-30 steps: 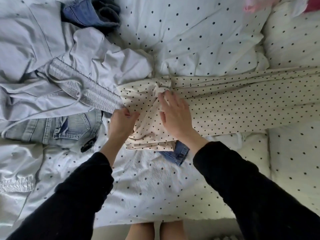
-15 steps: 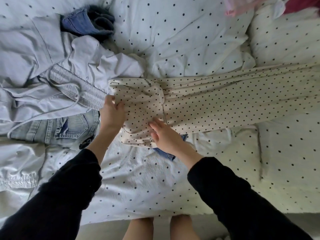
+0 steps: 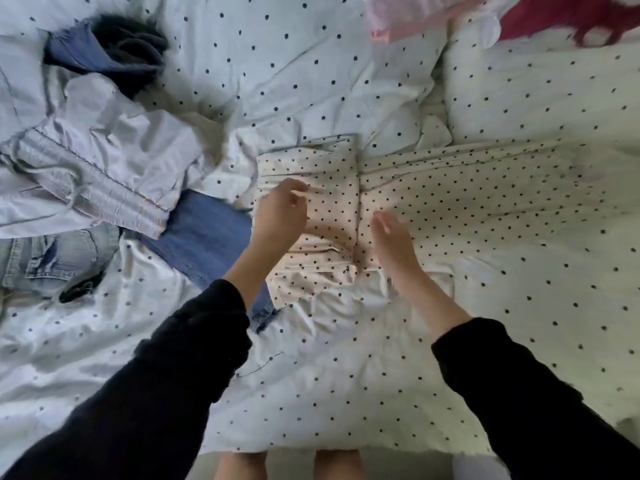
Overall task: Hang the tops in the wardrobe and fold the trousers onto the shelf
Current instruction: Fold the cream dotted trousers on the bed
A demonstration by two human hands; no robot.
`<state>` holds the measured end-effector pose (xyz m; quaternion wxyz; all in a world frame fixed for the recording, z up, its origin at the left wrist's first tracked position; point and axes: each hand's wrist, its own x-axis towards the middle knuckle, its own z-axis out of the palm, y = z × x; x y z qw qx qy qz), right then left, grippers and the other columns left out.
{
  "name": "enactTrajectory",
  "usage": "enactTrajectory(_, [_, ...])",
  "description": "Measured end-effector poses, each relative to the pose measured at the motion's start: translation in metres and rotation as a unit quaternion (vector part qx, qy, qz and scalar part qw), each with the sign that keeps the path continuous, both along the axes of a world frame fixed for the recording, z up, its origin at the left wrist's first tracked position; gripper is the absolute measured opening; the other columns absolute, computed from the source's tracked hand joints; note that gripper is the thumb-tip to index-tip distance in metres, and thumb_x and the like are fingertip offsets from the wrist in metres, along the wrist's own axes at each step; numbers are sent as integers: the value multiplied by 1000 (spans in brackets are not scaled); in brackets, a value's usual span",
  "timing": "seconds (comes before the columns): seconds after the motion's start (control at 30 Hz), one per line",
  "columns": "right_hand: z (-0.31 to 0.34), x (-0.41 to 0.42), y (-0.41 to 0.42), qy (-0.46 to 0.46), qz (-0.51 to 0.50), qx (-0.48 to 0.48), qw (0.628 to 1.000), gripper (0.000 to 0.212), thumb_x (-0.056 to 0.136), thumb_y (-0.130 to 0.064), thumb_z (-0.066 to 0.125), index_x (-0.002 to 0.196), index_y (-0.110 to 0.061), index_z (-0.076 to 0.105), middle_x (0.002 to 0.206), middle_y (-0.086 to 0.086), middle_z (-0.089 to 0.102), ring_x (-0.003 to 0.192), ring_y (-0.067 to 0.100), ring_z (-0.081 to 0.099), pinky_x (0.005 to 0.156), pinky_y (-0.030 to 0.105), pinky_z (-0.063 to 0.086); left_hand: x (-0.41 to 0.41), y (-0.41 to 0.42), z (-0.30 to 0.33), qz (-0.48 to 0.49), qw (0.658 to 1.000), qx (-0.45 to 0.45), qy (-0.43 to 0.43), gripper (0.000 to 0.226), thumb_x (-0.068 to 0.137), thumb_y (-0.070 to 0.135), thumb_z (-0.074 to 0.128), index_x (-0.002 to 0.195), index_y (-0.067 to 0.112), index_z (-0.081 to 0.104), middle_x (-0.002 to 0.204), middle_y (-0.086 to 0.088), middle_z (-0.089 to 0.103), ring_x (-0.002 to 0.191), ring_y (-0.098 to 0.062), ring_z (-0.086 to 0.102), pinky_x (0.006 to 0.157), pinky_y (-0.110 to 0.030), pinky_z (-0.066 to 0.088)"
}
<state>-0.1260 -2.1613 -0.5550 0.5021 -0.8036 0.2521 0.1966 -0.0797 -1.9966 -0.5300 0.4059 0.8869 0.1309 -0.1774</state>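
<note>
Head view: folding cream black-dotted cotton trousers (image 3: 450,199) on bed.
Legs run right; right hand (image 3: 393,244), flat and open, is nearer; left hand (image 3: 280,213) presses folded end w/ fingers loosely curled.

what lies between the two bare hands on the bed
In the head view, the folded end of the cream polka-dot trousers lies between the left hand and the right hand.

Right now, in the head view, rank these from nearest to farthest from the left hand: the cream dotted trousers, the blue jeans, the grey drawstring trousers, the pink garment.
1. Cream dotted trousers: directly under the left hand.
2. Blue jeans: just to its left.
3. Grey drawstring trousers: farther left.
4. Pink garment: top edge, farthest.
</note>
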Motion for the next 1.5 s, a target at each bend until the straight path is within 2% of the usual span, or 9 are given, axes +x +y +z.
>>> enactTrajectory(0.23, [-21,-20,29,-155,304,-142,929,39,101,-18,39,139,-11,43,146,8,39,137,22,28,108,21,18,-29,56,-60,154,972,-19,175,63,86,47,61,130,6,41,118,-11,54,110,-27,54,90,-38,48])
enactTrajectory(0.43, [-27,-19,41,-45,277,-63,958,46,103,-26,27,149,-18,24,157,5,16,143,19,19,115,33,17,-22,37,-61,188,967,-90,143,21,77,21,72,85,15,54,95,-8,58,86,-20,57,72,-30,47])
enactTrajectory(0.63, [-2,-14,81,5,245,71,967,52,102,-27,26,150,-13,14,153,7,26,139,19,28,115,40,24,-41,54,-15,158,985,49,58,19,87,18,59,105,14,55,86,-1,58,85,-23,55,64,-29,45])
enactTrajectory(0.73, [15,-14,98,46,273,136,951,48,103,-21,27,149,-10,22,119,8,57,76,1,59,66,11,48,-46,76,16,177,975,134,18,29,88,13,57,117,9,55,91,-6,59,83,-25,53,66,-29,41])
enactTrajectory(0.8, [27,-14,96,62,269,147,950,43,103,-18,27,144,-5,31,82,7,59,46,4,37,41,11,31,-45,84,36,181,969,168,2,31,89,11,55,120,7,54,92,-10,59,81,-24,51,68,-29,41])
enactTrajectory(0.9, [40,-10,71,56,187,171,966,41,104,-21,28,124,12,43,80,24,59,60,15,59,61,30,49,-43,65,52,112,976,184,-32,30,94,13,50,124,7,52,86,-7,59,70,-23,54,65,-32,47])
enactTrajectory(1.0, [47,-7,28,91,42,202,974,43,102,-26,32,123,9,45,129,35,44,117,43,49,96,52,46,-48,13,53,-18,984,171,-54,35,98,26,45,132,20,46,88,-6,62,65,-19,58,67,-37,56])
enactTrajectory(1.1, [47,-3,-17,74,-48,183,979,40,101,-30,30,108,-1,56,127,29,50,100,34,57,98,54,42,-57,-45,38,-138,990,41,-5,41,97,33,47,138,31,43,108,-4,58,84,-18,61,79,-38,55])
enactTrajectory(1.5, [1,-16,-28,-60,188,-23,980,42,101,-21,34,142,-16,39,148,0,38,138,13,29,113,28,22,-47,-9,-31,152,974,-102,131,19,96,21,51,110,12,59,93,-3,58,86,-18,55,74,-30,44])
